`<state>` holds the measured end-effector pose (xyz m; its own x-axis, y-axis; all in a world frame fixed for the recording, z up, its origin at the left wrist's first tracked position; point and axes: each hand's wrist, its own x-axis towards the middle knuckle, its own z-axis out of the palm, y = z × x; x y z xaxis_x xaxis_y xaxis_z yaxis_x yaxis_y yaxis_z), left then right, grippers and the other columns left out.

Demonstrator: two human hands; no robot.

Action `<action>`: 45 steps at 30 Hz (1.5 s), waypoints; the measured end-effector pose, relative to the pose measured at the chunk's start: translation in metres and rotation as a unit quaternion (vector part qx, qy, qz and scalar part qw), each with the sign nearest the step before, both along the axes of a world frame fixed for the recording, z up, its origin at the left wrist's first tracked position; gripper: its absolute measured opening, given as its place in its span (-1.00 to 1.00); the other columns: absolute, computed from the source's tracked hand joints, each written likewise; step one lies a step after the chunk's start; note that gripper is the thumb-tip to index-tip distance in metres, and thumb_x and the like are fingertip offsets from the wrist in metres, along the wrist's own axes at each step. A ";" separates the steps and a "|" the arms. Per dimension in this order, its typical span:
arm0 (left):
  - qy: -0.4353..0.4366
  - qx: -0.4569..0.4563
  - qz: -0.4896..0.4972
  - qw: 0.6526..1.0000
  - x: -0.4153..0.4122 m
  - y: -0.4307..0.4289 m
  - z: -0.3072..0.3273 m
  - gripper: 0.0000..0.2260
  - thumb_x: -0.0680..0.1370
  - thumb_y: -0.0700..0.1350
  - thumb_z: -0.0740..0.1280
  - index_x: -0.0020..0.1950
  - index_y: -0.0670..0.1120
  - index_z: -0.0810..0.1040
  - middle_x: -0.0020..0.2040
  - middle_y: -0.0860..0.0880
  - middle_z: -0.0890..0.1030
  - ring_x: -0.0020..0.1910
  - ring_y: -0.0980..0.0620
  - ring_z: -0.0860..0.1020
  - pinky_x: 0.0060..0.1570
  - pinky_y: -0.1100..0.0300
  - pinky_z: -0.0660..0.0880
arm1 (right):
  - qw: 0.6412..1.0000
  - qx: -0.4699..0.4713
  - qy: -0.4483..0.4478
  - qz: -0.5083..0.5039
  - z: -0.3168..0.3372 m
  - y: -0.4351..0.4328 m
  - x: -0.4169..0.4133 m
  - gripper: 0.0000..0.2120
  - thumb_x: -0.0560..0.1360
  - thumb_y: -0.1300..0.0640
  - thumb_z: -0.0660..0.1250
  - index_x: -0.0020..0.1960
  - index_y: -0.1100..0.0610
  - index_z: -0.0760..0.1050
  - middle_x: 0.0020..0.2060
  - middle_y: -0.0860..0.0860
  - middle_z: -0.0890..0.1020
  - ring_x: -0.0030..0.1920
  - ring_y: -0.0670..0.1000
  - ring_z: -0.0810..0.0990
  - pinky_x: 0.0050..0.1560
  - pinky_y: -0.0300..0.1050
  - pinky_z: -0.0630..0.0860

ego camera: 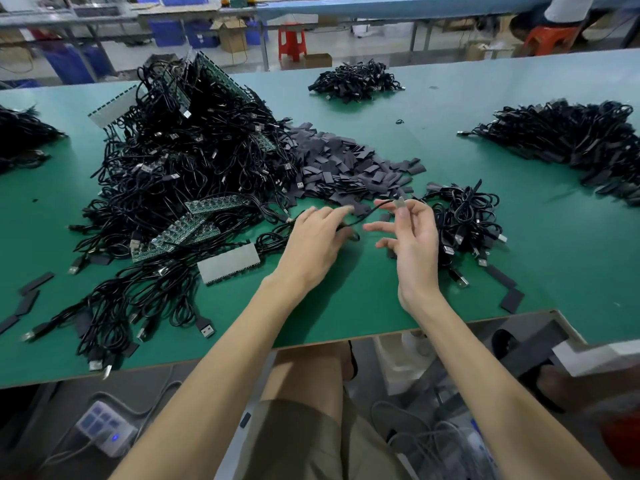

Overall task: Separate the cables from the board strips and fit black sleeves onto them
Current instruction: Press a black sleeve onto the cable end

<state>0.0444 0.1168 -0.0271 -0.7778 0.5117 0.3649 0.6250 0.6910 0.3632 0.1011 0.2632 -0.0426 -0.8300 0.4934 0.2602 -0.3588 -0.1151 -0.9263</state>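
Head view, reading from the left: the tangle of cables with strips filled the left of the table, and the sleeves lay heaped just right of it. The left hand was spread, fingers fairly straight, index tip at the near edge of that heap by one loose sleeve. I could not tell whether it touched. The cable ran under those fingers and climbed up and right to the right hand, which pinched its small end piece between thumb and forefinger, other fingers fanned. A bundle of cables sat just beyond. I judged the fit turned on this: the pinched end lay right of and above the sleeve, its axis slanting down-left, so the left hand was nearer.
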 end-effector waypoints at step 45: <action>-0.263 0.188 -0.034 0.946 0.019 0.002 -0.008 -0.80 0.67 -0.03 0.32 -0.04 -0.10 0.66 -0.36 0.07 0.61 -0.51 0.23 0.43 -0.38 0.30 0.32 | 0.991 0.083 -0.094 0.055 -0.010 -0.002 -0.003 -0.73 0.61 0.30 0.23 0.15 0.05 0.63 -0.32 -0.12 0.64 -0.30 -0.18 0.53 -0.31 -0.37 0.41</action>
<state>0.0637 0.1192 -0.0349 -0.8723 0.4782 0.1019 0.3273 0.4163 0.8483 0.0980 0.2616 -0.0528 -0.9181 0.3604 0.1651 -0.1714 0.0148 -0.9851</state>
